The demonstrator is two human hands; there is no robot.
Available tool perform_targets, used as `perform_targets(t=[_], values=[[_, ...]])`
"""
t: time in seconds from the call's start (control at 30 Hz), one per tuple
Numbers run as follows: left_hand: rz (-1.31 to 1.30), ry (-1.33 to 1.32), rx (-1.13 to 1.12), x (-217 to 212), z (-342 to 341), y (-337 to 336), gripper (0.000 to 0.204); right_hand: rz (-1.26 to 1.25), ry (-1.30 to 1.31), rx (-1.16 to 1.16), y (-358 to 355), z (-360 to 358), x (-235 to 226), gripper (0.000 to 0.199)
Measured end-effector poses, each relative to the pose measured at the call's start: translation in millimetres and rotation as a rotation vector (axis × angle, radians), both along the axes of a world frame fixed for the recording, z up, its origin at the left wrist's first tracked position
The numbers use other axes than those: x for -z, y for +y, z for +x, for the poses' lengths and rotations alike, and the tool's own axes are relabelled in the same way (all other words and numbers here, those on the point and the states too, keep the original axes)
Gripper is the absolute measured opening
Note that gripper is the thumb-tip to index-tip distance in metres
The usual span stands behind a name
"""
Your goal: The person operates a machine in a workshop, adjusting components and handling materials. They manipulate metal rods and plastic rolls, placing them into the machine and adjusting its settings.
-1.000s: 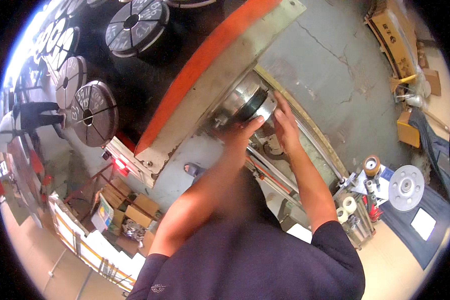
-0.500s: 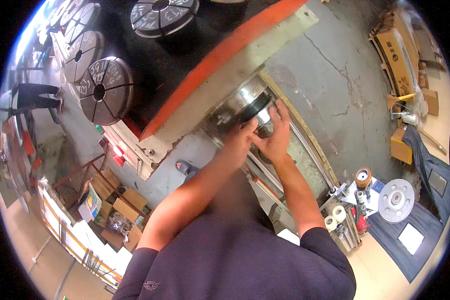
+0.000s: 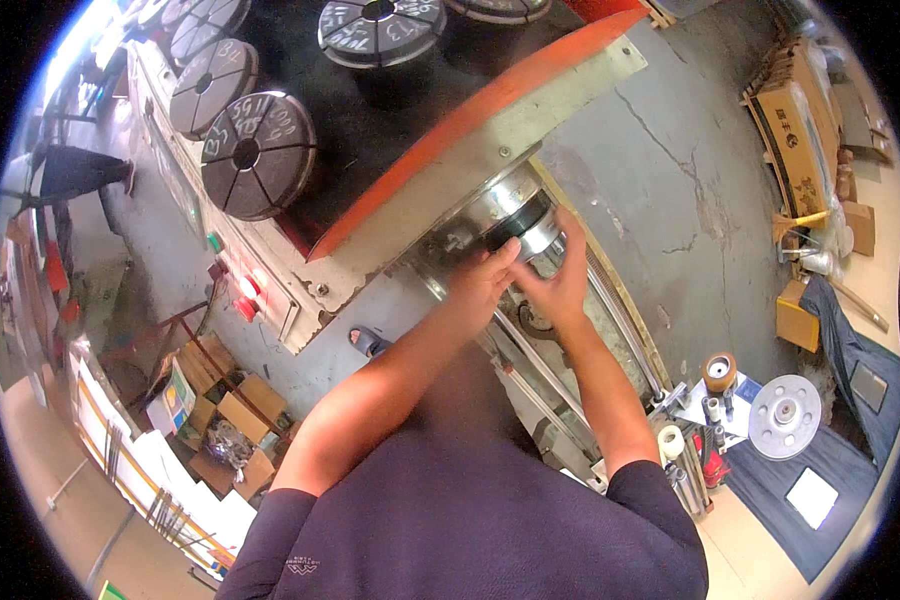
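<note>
A shiny round metal head (image 3: 494, 205) sticks out from the side of a machine with an orange-red edge. Against it sits a black ring, and in front of that a silver round metal collar (image 3: 541, 238). My right hand (image 3: 562, 280) curls around the collar's right and lower side, its fingers partly hidden behind it. Crossing in from the left, my left hand (image 3: 490, 278) presses its closed fingers at the collar's lower left edge, beside my right thumb. Below both hands run steel guide rods (image 3: 535, 355).
Slotted round dark discs (image 3: 258, 155) with chalk marks stand on the machine top. Lit red buttons (image 3: 247, 290) sit on its panel. At right, a grey wheel (image 3: 784, 416) and a brown roller (image 3: 719, 372) lie on a covered surface. Cardboard boxes (image 3: 790, 130) stand beyond.
The view has shifted slightly, so the machine and discs appear farther right and lower left discs higher. Both hands stay at the silver collar, and more of its face now shows between them.
</note>
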State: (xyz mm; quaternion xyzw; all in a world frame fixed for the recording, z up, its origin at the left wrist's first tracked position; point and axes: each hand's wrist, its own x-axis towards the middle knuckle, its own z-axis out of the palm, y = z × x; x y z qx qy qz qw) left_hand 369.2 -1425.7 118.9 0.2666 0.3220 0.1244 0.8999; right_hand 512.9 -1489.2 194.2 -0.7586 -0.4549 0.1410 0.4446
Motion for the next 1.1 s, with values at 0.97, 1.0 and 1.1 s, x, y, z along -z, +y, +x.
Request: perform_targets(t=[0.97, 1.0, 1.1], values=[[-0.107, 0.361, -0.112, -39.8, -117.5, -31.6, 0.029, 0.046, 0.007, -0.033, 4.6, -4.4, 22.3, 0.095], [-0.086, 0.326, -0.085, -23.1, -127.2, -41.7, 0.028, 0.110, -0.570, -0.191, 3.4, -2.4, 26.6, 0.084], [0.197, 0.235, -0.020, 18.9, -141.8, -40.1, 0.025, 0.075, -0.451, -0.339, -18.1, 3.3, 0.8, 0.072]])
